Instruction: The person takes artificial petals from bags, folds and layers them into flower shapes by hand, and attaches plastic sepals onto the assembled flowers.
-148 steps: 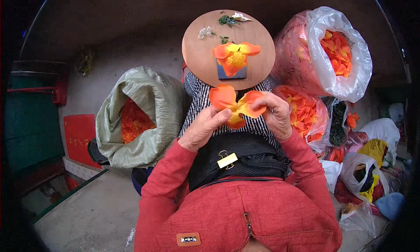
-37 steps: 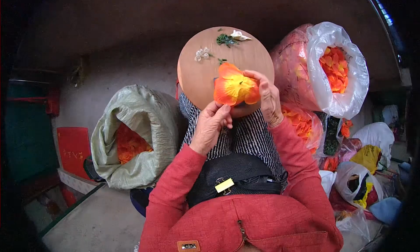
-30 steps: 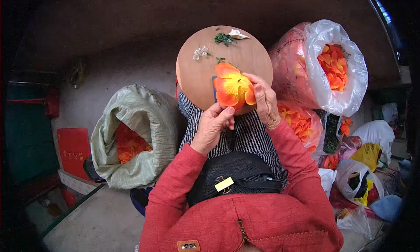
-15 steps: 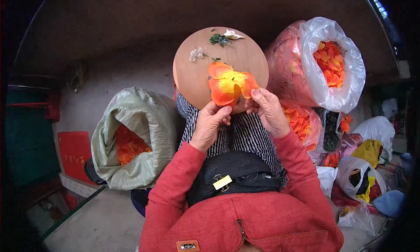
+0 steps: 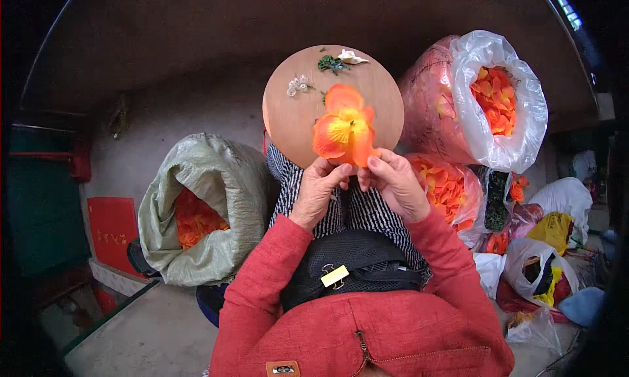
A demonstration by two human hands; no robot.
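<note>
An orange artificial flower [image 5: 342, 133] with a yellow centre is held up over the near edge of the round wooden stool top [image 5: 288, 125]. My left hand [image 5: 320, 192] pinches the lower edge of its petals between thumb and fingers. At the lower right petal, my right hand [image 5: 397, 184] has its thumb and fingers closed on the same flower. Farther back on the round top are dark green leafy pieces [image 5: 333, 64], a white petal-like piece [image 5: 352, 56] and several small clear pieces [image 5: 299, 85].
A pale green woven sack [image 5: 167, 236] of orange petals stands open at the left. On the right are a big clear plastic bag [image 5: 462, 92] and a smaller bag [image 5: 447, 187], both with orange petals. Several more bags [image 5: 537, 265] lie at the lower right. A black mesh pouch [image 5: 354, 262] rests on my lap.
The flower has turned more upright, and its petals are now gathered round the centre. My right hand has come closer to my left hand.
</note>
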